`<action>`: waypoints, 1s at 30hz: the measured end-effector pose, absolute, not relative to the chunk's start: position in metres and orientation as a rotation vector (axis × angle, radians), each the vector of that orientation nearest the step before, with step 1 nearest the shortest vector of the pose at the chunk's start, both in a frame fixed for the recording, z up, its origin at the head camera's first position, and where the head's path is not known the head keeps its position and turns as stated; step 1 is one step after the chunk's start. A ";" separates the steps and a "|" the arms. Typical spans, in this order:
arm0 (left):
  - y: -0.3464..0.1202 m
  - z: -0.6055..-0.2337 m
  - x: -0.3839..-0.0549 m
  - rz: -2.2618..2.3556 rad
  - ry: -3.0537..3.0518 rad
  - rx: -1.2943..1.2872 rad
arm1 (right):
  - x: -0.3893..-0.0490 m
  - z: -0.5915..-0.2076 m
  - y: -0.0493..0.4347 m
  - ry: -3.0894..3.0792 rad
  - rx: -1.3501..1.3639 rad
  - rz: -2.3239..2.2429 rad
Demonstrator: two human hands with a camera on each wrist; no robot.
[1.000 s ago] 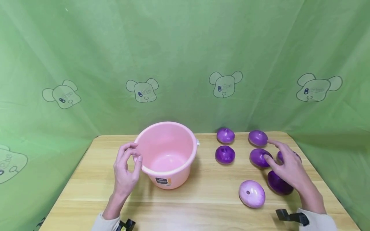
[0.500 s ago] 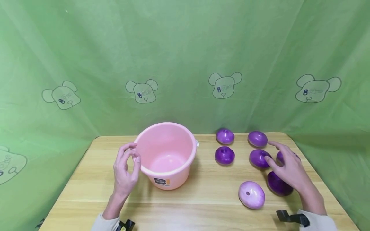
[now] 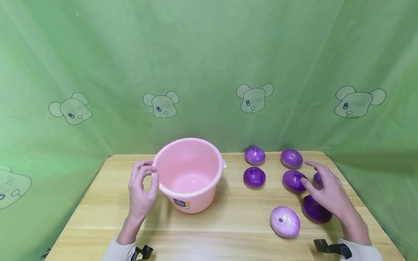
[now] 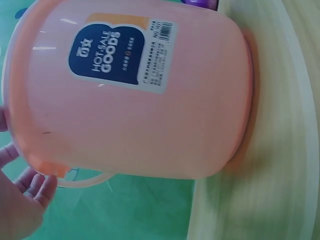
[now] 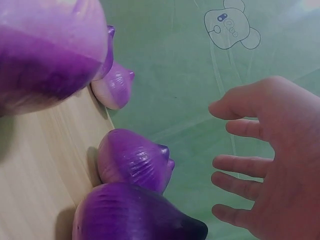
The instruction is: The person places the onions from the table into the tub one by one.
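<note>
Purple onions (image 3: 293,181) near right hand (image 3: 330,192)

My left hand (image 3: 142,195) by a pink bucket (image 3: 202,203), my right hand (image 3: 330,194) over seven purple onions (image 3: 254,177).
My left fingers (image 3: 146,169) bend at the bucket's rim (image 3: 186,194). My right thumb (image 3: 309,185) overlaps the edge of one onion (image 3: 291,181); touching or not, I cannot tell. A paler onion (image 3: 285,224) lies nearest me on the wooden table (image 3: 228,224), and mouse heads (image 3: 254,101) mark the green curtain (image 3: 202,54) behind.

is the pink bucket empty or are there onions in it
The bucket is empty: the head view shows its bare bottom, with the onions on the table.
</note>
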State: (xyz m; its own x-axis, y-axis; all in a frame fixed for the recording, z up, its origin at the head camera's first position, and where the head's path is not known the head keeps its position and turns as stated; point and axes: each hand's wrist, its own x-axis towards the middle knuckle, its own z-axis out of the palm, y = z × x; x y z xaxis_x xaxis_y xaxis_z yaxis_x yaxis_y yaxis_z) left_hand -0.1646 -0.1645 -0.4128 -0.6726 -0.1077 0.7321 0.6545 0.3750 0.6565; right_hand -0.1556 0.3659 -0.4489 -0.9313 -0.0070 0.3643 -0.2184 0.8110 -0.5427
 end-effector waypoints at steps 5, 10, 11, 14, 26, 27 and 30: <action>-0.169 -0.424 -0.167 -1.424 -2.020 -0.352 | -0.154 -0.449 0.365 -2.660 0.163 0.856; -0.174 -0.440 -0.172 -1.605 -1.985 -0.340 | -0.154 -0.450 0.366 -2.667 0.154 0.859; -0.174 -0.442 -0.173 -1.633 -1.961 -0.349 | -0.153 -0.450 0.366 -2.666 0.152 0.858; -0.174 -0.444 -0.173 -1.673 -1.899 -0.377 | -0.153 -0.450 0.367 -2.663 0.150 0.855; -0.173 -0.444 -0.178 -1.534 -1.926 -0.411 | -0.153 -0.448 0.369 -2.638 0.151 0.856; -0.173 -0.444 -0.178 -1.515 -1.935 -0.412 | -0.153 -0.448 0.370 -2.637 0.151 0.856; -0.174 -0.442 -0.177 -1.455 -1.961 -0.408 | -0.153 -0.448 0.370 -2.636 0.151 0.859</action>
State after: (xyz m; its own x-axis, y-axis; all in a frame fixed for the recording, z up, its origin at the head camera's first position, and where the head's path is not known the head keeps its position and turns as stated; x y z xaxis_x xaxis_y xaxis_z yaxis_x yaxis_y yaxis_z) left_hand -0.1775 -0.1742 -0.4424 -0.7379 -0.1298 0.6624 0.5964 0.3342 0.7298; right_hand -0.1530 0.3703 -0.4478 -0.9284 0.0104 0.3714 -0.2104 0.8093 -0.5484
